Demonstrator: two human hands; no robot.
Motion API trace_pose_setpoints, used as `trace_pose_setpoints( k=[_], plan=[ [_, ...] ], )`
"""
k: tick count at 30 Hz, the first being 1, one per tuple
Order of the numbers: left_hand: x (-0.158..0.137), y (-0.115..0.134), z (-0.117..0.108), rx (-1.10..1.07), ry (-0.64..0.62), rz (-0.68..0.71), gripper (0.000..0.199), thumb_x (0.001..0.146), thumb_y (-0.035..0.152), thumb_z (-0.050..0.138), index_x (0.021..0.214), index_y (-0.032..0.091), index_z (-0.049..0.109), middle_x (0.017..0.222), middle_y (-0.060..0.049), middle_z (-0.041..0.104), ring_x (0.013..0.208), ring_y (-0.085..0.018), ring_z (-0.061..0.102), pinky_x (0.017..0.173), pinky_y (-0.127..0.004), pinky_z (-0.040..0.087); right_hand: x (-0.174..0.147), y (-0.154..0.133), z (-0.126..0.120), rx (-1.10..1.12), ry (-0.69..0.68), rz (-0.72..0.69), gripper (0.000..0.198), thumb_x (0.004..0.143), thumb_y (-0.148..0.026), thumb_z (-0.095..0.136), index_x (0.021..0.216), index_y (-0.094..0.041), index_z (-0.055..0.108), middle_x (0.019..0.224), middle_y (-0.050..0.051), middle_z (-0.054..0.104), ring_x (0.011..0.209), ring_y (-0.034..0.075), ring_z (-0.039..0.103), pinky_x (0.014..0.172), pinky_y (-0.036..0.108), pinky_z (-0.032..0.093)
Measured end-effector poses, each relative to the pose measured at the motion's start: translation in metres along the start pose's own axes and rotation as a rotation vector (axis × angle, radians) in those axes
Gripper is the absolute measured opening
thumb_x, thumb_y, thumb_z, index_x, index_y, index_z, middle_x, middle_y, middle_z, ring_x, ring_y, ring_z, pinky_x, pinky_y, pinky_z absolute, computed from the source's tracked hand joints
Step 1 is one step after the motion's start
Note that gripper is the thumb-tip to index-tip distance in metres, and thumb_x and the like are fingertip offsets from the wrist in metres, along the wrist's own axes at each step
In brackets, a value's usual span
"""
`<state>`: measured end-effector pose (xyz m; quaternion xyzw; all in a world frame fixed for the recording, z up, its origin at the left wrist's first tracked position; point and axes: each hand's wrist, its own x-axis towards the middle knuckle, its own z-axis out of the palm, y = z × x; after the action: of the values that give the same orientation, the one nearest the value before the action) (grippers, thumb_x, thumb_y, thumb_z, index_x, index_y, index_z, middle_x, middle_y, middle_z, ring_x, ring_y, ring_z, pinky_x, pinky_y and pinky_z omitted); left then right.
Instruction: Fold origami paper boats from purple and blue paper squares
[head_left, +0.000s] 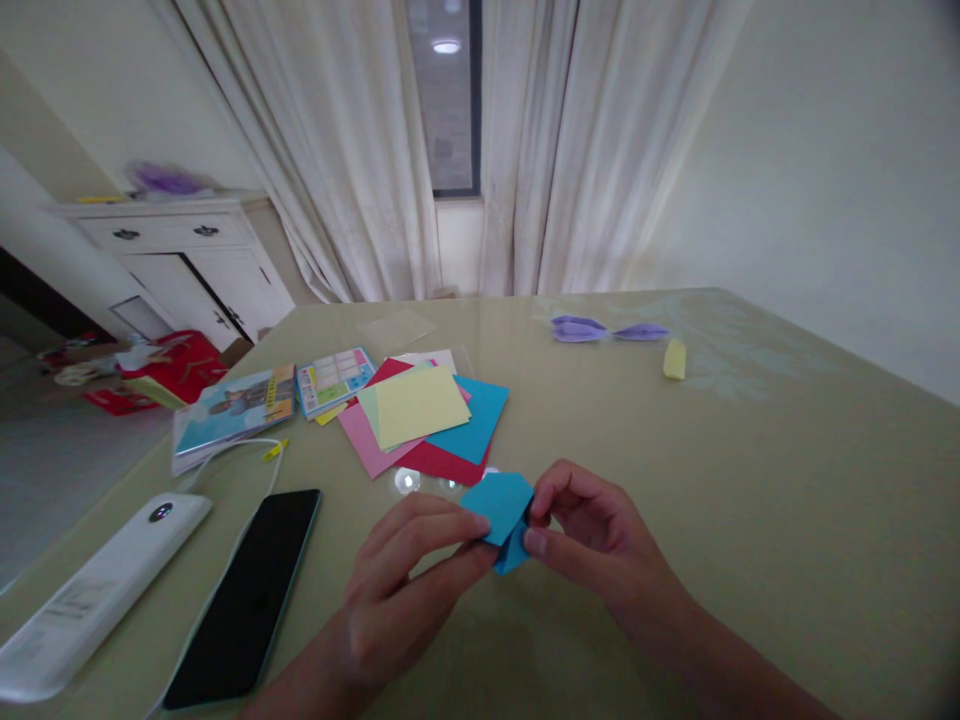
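Between my two hands, above the table, is a piece of blue folded paper (498, 503) with a flap hanging below its upper layer. My left hand (409, 575) pinches it from the left, thumb and fingers closed on its edge. On the other side my right hand (600, 540) grips the right edge and the lower flap between thumb and bent fingers. Beyond the hands lies a fanned stack of coloured paper sheets, with a pale yellow sheet (420, 405) on top, a blue sheet (472, 418) and a red sheet (442, 462) beneath.
A black phone (244, 600) and a white power bank (97, 600) with a cable lie at left. Behind them are a picture booklet (236, 405) and a colourful packet (335, 380). Purple folded papers (579, 329) and a small yellow folded piece (675, 360) rest at the far right.
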<state>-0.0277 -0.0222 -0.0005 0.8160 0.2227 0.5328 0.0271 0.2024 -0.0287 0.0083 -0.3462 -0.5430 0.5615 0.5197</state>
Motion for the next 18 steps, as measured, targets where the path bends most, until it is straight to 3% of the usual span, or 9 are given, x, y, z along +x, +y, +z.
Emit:
trace_pose_setpoints(
  k=[5,13,18],
  plan=[
    [0.003,0.000,0.001,-0.024,-0.026,0.042,0.013,0.099,0.009,0.072,0.108,0.017,0.077,0.108,-0.008,0.078,0.100,-0.020,0.075,0.084,-0.034,0.066,0.000,0.002,-0.001,-0.071,-0.014,-0.015,0.022,0.089,-0.037,0.085,0.092,-0.022,0.069,0.086,0.001,0.064,0.082,0.018,0.057,0.073,0.029,0.047],
    [0.010,0.007,0.004,-0.050,-0.010,-0.002,0.009,0.102,0.015,0.070,0.107,0.021,0.077,0.101,-0.006,0.080,0.093,-0.018,0.077,0.078,-0.031,0.066,-0.002,0.004,0.001,-0.020,-0.075,0.048,0.023,0.090,-0.035,0.083,0.094,-0.022,0.064,0.086,0.000,0.062,0.080,0.017,0.054,0.071,0.028,0.044],
    [-0.005,0.006,0.009,-0.147,-0.040,-0.047,0.023,0.100,0.012,0.071,0.120,0.022,0.078,0.110,-0.009,0.079,0.100,-0.022,0.076,0.082,-0.035,0.067,-0.001,0.006,0.002,0.003,-0.114,0.096,0.033,0.082,-0.035,0.089,0.092,-0.022,0.060,0.081,-0.001,0.063,0.076,0.016,0.053,0.070,0.027,0.042]
  ],
)
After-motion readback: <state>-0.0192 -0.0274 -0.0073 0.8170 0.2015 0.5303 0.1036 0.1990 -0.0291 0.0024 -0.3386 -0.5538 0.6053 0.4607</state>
